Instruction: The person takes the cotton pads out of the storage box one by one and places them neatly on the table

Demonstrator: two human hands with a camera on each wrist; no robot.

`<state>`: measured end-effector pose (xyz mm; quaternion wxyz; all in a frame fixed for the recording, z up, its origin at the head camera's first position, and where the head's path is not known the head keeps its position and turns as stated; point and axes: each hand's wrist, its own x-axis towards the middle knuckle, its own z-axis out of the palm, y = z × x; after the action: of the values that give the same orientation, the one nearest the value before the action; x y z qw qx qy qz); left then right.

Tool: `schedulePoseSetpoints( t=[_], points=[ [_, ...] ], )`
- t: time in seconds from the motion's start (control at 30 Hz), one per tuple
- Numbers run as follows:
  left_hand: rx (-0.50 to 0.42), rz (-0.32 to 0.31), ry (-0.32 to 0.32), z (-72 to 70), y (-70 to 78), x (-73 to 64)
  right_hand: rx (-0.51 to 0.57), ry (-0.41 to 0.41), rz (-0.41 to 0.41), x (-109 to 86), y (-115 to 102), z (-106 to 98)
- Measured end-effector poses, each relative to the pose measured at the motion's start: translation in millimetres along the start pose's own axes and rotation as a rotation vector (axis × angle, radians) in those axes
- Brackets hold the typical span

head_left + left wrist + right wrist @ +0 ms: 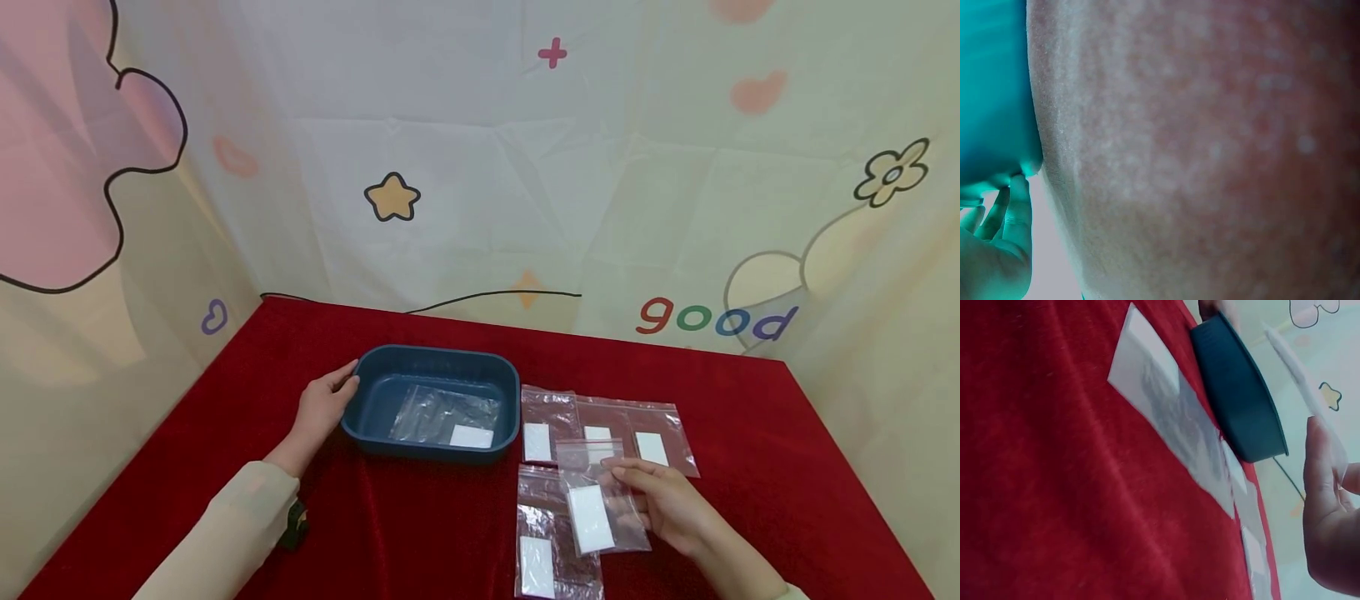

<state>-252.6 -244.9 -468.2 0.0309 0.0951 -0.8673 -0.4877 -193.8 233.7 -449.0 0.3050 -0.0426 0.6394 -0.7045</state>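
Note:
In the head view my right hand [670, 502] pinches a clear zip-lock bag [581, 467] between thumb and fingers. A white rectangular piece [591, 518] shows inside it. The right wrist view shows this bag [1300, 378] nearly edge-on, raised over the table. Around it lie similar bags: a row of three [558, 408] beyond it and one [573, 546] nearer me, partly covered by it. At the left end of a blue rectangular basin [429, 354], my left hand [322, 408] touches the rim with extended fingers. Inside the basin lies another bag [442, 408] with a white piece.
Red velvety cloth [420, 533] covers the table. A small dark object [295, 525] sits beside the left sleeve, partly hidden by it. A printed pale curtain [480, 183] hangs behind the table and along both sides.

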Motion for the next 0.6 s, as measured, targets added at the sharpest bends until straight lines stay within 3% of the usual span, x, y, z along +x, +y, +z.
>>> schedulePoseSetpoints(
  t=[0.6],
  points=[
    [-0.004,0.005,-0.007,-0.8,0.0,0.3,-0.102,0.046,0.088,-9.2,24,-28]
  ],
)
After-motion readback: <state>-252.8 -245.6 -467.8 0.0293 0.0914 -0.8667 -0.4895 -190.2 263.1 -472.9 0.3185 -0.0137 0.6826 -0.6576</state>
